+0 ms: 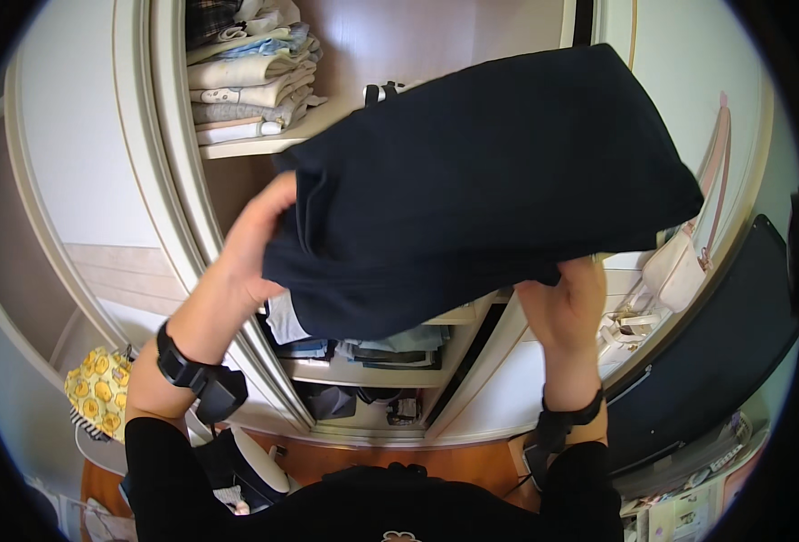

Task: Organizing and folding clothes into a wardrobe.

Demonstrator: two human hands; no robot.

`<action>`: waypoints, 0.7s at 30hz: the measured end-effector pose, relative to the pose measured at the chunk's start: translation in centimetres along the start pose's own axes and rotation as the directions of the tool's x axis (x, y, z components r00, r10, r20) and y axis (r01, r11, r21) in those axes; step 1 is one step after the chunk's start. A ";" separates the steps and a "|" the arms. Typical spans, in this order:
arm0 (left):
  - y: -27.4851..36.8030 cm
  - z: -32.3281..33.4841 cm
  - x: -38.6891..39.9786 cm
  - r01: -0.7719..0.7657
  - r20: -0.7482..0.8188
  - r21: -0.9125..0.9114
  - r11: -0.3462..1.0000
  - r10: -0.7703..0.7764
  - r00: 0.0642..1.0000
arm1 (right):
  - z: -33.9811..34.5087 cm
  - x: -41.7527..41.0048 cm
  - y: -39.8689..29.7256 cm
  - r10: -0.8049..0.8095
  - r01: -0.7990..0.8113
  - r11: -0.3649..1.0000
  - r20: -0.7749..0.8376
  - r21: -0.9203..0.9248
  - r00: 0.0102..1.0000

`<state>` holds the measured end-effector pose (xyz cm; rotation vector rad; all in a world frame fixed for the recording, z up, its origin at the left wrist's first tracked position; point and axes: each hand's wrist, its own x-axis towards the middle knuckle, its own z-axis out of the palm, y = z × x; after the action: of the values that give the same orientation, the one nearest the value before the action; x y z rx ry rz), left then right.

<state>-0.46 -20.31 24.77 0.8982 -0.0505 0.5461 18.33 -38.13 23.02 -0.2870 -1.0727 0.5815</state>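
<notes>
Held up in front of the open wardrobe is a folded dark garment (481,176), black or navy, seen from its broad upper face. My left hand (257,237) grips its left end, with the thumb beneath and the fingers partly hidden behind the cloth. At the lower right edge, my right hand (565,298) supports it from below, fingers hidden under the fabric. A light grey piece of cloth (284,317) shows beneath the left end; whether it is part of what I hold cannot be told.
Folded clothes are piled on the upper wardrobe shelf (257,146), left side. Lower shelves carry folded jeans and dark cloth (399,349). Sliding door frames (169,169) border the opening. A pink shoulder bag (674,267) hangs at right, above a large black case (704,339). A chair (260,457) stands below left.
</notes>
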 end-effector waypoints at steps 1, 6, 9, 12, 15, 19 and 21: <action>1.1 0.1 0.6 0.010 0.013 0.000 1.000 -0.010 1.000 | 0.3 0.1 -0.3 -0.031 0.024 0.991 -0.053 -0.132 0.998; 4.1 1.0 3.6 -0.179 0.011 0.103 0.978 0.179 0.984 | -1.3 2.4 -0.4 -0.126 0.070 0.822 -0.060 -0.565 0.990; 4.9 0.7 5.2 -0.239 0.166 0.140 0.961 0.215 0.962 | -2.1 3.9 0.1 -0.341 0.191 0.691 -0.081 -0.697 0.936; 5.0 0.7 6.8 -0.328 0.116 0.182 0.927 0.311 0.943 | -2.0 5.3 0.4 -0.451 0.300 0.633 -0.025 -0.714 0.892; 5.6 -0.1 8.4 -0.414 0.096 0.203 0.887 0.403 0.910 | -2.5 6.8 0.9 -0.511 0.381 0.515 0.081 -0.768 0.856; 7.2 -1.5 10.6 -0.445 0.301 0.124 0.887 0.394 0.868 | -3.3 8.3 -0.2 -0.453 0.280 0.560 -0.006 -0.780 0.891; 7.7 -1.6 11.8 -0.484 0.268 0.124 0.866 0.440 0.857 | -3.5 9.6 -0.1 -0.477 0.333 0.553 0.038 -0.764 0.878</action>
<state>5.76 -10.21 32.49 1.1410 -0.4465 0.9063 24.83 -32.50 28.60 -0.7823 -1.1158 -0.3638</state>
